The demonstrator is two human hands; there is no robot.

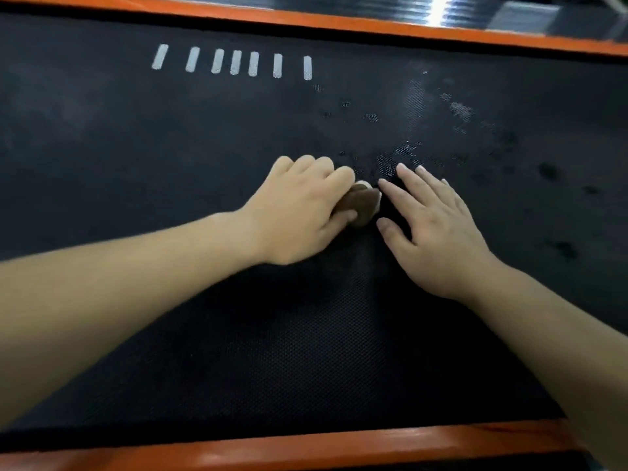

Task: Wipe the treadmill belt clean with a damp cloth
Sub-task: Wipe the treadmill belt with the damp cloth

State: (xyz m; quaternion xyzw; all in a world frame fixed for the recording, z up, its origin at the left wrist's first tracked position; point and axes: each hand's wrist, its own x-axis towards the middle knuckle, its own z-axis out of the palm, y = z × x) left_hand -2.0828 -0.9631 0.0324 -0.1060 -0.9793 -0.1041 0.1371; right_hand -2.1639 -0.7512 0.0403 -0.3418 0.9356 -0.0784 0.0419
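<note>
1. Two hands rest mid-belt (136,158): the left hand (299,212) grips a small brown cloth (363,203).
2. The right hand (431,226) lies flat, fingers spread, just right of the cloth.
3. Wet patches (401,154) lie just beyond and right.

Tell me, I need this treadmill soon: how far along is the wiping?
About midway, I'd guess. The near belt looks evenly dark, perhaps already wiped. In hand: the left hand grips the cloth at mid-belt, with the right hand flat beside it. Left: wet speckles just beyond the hands, dark spots to the right, and probably the far strip by the white dashes.
</note>
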